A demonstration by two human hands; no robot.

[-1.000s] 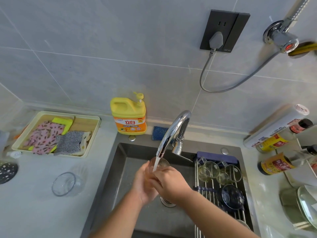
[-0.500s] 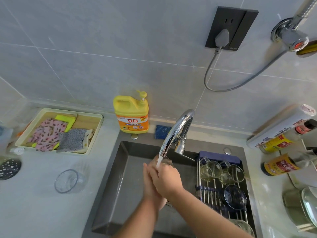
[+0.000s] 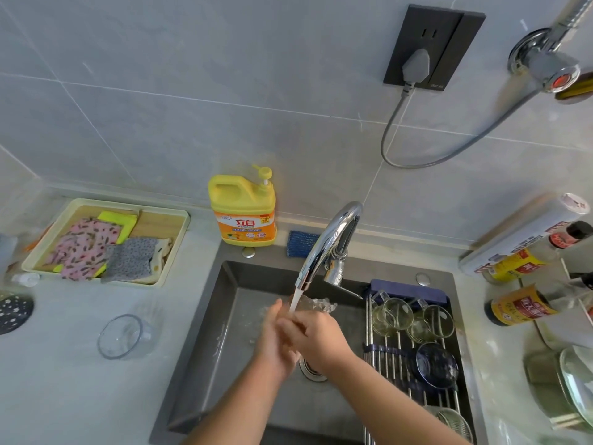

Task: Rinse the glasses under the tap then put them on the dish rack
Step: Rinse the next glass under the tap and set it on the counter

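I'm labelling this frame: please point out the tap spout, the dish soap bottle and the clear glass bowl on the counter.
tap spout (image 3: 324, 244), head view, on the chrome arch.
dish soap bottle (image 3: 243, 203), head view, on the yellow body.
clear glass bowl (image 3: 123, 336), head view, on its inside.

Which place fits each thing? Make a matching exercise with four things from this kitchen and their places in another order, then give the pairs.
Things:
1. soap bottle
2. cloths
3. mugs
4. bowl

Places:
A. on the rack over the sink
B. alone on the counter, left of the sink
C. in the tray
D. against the wall, behind the sink

Pairs: 1-D, 2-C, 3-A, 4-B
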